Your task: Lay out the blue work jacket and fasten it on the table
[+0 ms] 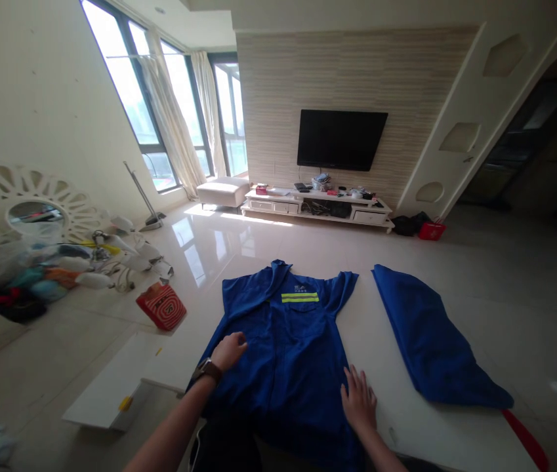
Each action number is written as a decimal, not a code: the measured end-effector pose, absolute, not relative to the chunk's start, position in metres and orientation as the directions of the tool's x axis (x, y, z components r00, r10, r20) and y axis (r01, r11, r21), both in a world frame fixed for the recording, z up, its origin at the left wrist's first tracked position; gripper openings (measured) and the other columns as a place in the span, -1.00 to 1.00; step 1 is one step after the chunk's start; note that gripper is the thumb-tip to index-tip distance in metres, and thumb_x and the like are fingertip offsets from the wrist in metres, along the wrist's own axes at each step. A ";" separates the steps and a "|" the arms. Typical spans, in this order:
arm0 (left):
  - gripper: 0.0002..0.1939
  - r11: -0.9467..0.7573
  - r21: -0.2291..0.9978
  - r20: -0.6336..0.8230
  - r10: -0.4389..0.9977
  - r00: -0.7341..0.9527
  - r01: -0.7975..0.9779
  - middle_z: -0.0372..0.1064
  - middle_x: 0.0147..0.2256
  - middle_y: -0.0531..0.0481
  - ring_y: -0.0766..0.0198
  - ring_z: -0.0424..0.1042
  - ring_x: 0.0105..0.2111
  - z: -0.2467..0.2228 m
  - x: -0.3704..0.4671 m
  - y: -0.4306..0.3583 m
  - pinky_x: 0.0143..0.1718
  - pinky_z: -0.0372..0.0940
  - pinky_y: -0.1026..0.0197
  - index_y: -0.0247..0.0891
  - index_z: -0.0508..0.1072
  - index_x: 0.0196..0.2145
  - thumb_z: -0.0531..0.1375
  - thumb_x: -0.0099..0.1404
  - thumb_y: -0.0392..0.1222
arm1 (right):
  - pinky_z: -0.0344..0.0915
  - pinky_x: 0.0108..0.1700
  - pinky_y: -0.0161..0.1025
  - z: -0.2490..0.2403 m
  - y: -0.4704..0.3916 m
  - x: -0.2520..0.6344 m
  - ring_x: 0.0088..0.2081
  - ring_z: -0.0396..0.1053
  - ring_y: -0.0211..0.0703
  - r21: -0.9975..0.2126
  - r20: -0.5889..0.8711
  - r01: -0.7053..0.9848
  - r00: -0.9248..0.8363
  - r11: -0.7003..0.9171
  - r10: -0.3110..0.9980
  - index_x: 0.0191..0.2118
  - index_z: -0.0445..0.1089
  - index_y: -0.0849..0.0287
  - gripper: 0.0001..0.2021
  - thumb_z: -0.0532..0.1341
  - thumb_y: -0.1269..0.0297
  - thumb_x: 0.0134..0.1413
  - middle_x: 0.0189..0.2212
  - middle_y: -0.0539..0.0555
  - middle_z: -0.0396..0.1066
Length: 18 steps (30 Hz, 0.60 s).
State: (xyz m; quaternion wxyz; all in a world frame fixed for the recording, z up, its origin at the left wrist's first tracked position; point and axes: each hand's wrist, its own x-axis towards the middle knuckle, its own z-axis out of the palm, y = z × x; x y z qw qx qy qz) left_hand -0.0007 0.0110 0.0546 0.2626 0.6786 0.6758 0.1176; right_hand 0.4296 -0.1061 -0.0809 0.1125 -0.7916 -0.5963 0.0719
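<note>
The blue work shirt (302,367) lies spread on the white table (381,419), the left hand (229,351) loosely curled over it, the right hand (359,398) open at its right edge, well apart. A red bag (161,306) stands left, its contents hidden.

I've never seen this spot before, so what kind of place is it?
Probably a home's living room: a flat television hangs on the far wall, above a long, low white cabinet, and curtains frame tall windows.
</note>
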 end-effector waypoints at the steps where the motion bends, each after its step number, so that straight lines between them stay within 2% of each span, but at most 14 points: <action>1: -0.74 0.026 0.540 -0.165 0.983 0.076 0.842 0.58 -0.16 -0.21 0.03 0.56 -0.15 0.055 0.009 0.027 -0.11 0.38 0.11 -0.25 0.58 -0.17 0.16 0.27 -0.16 | -0.02 0.38 0.22 -0.094 -0.105 0.425 0.46 -0.06 0.15 -0.234 0.071 0.935 0.289 -0.265 0.955 0.34 0.30 0.06 -0.40 -0.12 0.13 0.27 0.41 0.08 0.14; 3: -0.75 -0.034 0.579 -0.106 0.987 0.117 0.814 0.56 -0.12 -0.22 0.05 0.53 -0.10 0.051 0.029 0.062 -0.01 0.37 0.11 -0.28 0.58 -0.16 0.18 0.25 -0.24 | -0.05 0.38 0.25 -0.115 -0.108 0.421 0.47 -0.08 0.16 -0.193 0.140 0.944 0.297 -0.268 0.945 0.34 0.30 0.06 -0.38 -0.14 0.11 0.27 0.42 0.07 0.12; 6: -0.74 -0.080 0.591 -0.070 0.986 0.150 0.803 0.44 0.09 -0.28 -0.02 0.40 0.14 0.035 0.061 0.121 0.22 0.25 0.07 -0.31 0.59 -0.12 0.20 0.26 -0.27 | 0.00 0.35 0.28 -0.126 -0.112 0.424 0.47 -0.07 0.16 -0.171 0.139 0.946 0.301 -0.277 0.943 0.33 0.32 0.02 -0.38 -0.13 0.08 0.25 0.42 0.07 0.12; 8: -0.70 -0.076 0.596 -0.066 0.987 0.144 0.799 0.24 0.29 -0.34 -0.14 0.14 0.35 0.019 0.083 0.161 0.36 0.07 -0.01 -0.35 0.59 -0.07 0.24 0.25 -0.27 | 0.01 0.35 0.29 -0.124 -0.112 0.427 0.47 -0.08 0.17 -0.162 0.121 0.947 0.299 -0.278 0.947 0.32 0.33 0.01 -0.39 -0.12 0.06 0.25 0.42 0.06 0.11; 10: -0.61 -0.061 0.608 -0.067 0.990 0.127 0.791 0.00 0.42 -0.36 -0.23 -0.18 0.46 0.003 0.104 0.196 0.43 -0.14 -0.12 -0.38 0.56 0.01 0.30 0.21 -0.27 | 0.01 0.35 0.30 -0.119 -0.111 0.428 0.47 -0.10 0.18 -0.162 0.095 0.948 0.292 -0.275 0.952 0.32 0.33 0.00 -0.39 -0.11 0.06 0.26 0.43 0.06 0.10; 12: -0.50 -0.025 0.628 -0.081 0.992 0.097 0.778 -0.10 0.45 -0.41 -0.30 -0.29 0.47 -0.010 0.122 0.224 0.43 -0.27 -0.26 -0.40 0.52 0.07 0.35 0.15 -0.28 | 0.01 0.35 0.30 -0.117 -0.111 0.428 0.47 -0.11 0.19 -0.167 0.071 0.948 0.285 -0.271 0.956 0.33 0.32 0.01 -0.40 -0.10 0.05 0.27 0.43 0.07 0.09; 13: -0.46 0.000 0.641 -0.093 0.993 0.077 0.768 -0.06 0.43 -0.44 -0.34 -0.23 0.46 -0.013 0.127 0.234 0.42 -0.28 -0.32 -0.40 0.51 0.08 0.37 0.12 -0.28 | 0.01 0.35 0.30 -0.117 -0.112 0.428 0.47 -0.10 0.19 -0.166 0.067 0.949 0.284 -0.270 0.957 0.33 0.31 0.01 -0.40 -0.10 0.06 0.27 0.43 0.07 0.09; 15: -0.43 0.045 0.671 -0.109 0.993 0.038 0.740 0.13 0.35 -0.47 -0.33 0.02 0.40 -0.015 0.130 0.251 0.40 -0.17 -0.33 -0.40 0.51 0.08 0.37 0.09 -0.28 | 0.02 0.35 0.30 -0.118 -0.113 0.428 0.47 -0.09 0.18 -0.155 0.082 0.951 0.283 -0.269 0.955 0.33 0.32 0.03 -0.40 -0.11 0.06 0.29 0.43 0.07 0.10; 17: -0.43 0.058 0.708 -0.082 0.997 0.000 0.704 0.29 0.26 -0.40 -0.18 0.24 0.31 -0.007 0.118 0.261 0.40 0.00 -0.16 -0.39 0.50 0.10 0.35 0.11 -0.27 | 0.01 0.35 0.28 -0.121 -0.114 0.428 0.46 -0.07 0.15 -0.143 0.115 0.953 0.285 -0.268 0.952 0.32 0.33 0.04 -0.40 -0.15 0.05 0.31 0.42 0.07 0.11; 18: -0.43 0.053 0.728 -0.050 0.998 -0.025 0.683 0.32 0.24 -0.35 -0.09 0.29 0.28 0.000 0.105 0.263 0.38 0.07 -0.05 -0.37 0.49 0.13 0.32 0.14 -0.25 | 0.00 0.35 0.27 -0.122 -0.114 0.428 0.46 -0.07 0.13 -0.139 0.133 0.954 0.285 -0.267 0.949 0.31 0.33 0.05 -0.39 -0.17 0.05 0.32 0.42 0.07 0.12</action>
